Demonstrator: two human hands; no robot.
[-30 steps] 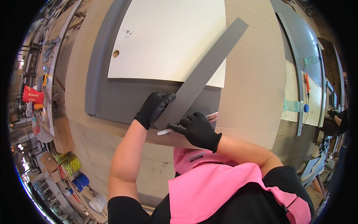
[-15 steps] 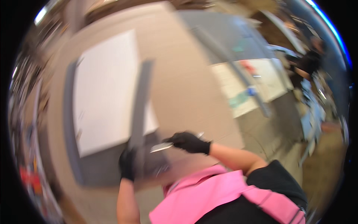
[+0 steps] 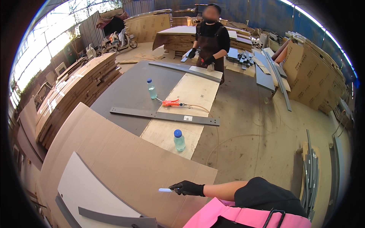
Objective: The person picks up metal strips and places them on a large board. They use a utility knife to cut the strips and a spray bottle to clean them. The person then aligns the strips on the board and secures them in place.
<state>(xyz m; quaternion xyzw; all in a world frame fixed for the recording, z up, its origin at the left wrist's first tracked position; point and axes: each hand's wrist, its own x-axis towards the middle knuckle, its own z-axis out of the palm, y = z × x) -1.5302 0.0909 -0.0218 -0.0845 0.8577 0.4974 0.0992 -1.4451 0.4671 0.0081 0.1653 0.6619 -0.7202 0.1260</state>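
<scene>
Over the brown board on our bench (image 3: 125, 163), our right hand (image 3: 188, 188), in a black glove, pinches a slim pale-blue pen-like tool (image 3: 165, 190), tip pointing left. Our left hand is out of view. Down-left lie a white curved panel (image 3: 85, 193) and a grey flat strip (image 3: 118, 219). Beyond, a blue-capped clear plastic bottle (image 3: 179, 140) stands on a pale plywood sheet (image 3: 186, 110), under a long dark-grey bar (image 3: 163, 116).

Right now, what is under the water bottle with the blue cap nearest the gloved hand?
The bottle stands on a pale plywood sheet, near its front end. A long grey strip lies across that sheet farther back. What lies beneath the sheet is covered.
</scene>
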